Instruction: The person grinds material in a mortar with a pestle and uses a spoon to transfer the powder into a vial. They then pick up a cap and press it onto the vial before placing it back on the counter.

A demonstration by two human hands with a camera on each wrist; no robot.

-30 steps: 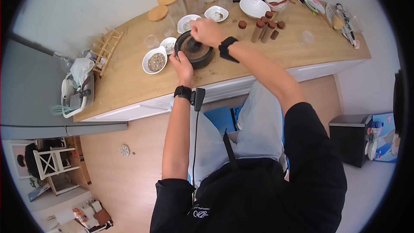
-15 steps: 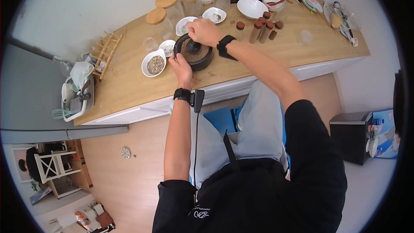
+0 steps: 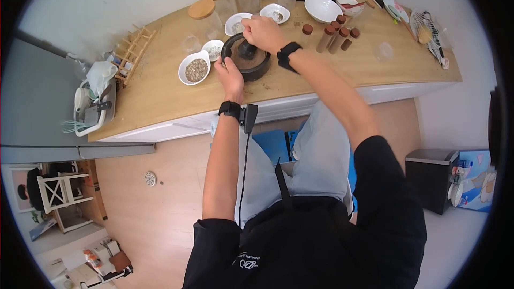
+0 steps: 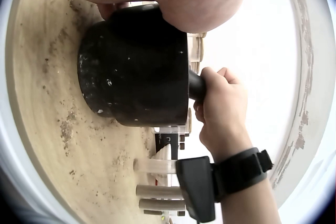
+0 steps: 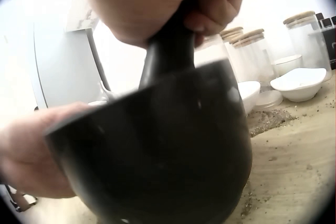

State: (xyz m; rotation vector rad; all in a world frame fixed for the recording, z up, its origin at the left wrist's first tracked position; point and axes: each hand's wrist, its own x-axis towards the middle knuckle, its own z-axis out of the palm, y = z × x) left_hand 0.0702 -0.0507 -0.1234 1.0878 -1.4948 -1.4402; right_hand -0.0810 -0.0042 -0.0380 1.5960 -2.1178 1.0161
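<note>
A dark stone mortar (image 3: 256, 73) stands near the front edge of the wooden counter, brown powder inside it. My right hand (image 3: 265, 33) grips the top of the black pestle (image 3: 247, 49), whose lower end is down in the powder. In the right wrist view the fist wraps the pestle's shaft (image 5: 170, 50) above the rim. My left hand (image 3: 231, 79) holds the mortar's left side, thumb at the rim; its fingers are partly hidden behind the wall in the left wrist view. Just left sits a white bowl (image 3: 183, 69) of coarse brownish bits, beside a smaller bowl (image 3: 220, 43) of pale bits.
Behind the mortar are wooden-lidded jars (image 3: 205, 18) and white dishes (image 3: 284, 17). Several brown-capped tubes (image 3: 325, 40) stand to the right, near a white bowl (image 3: 321, 8). A wooden rack (image 3: 134, 53) lies left. Spilled powder (image 4: 67, 127) dots the counter by the mortar.
The head view has shifted slightly. The right hand and pestle have moved a little inside the mortar, while the left hand keeps its hold on the side.
</note>
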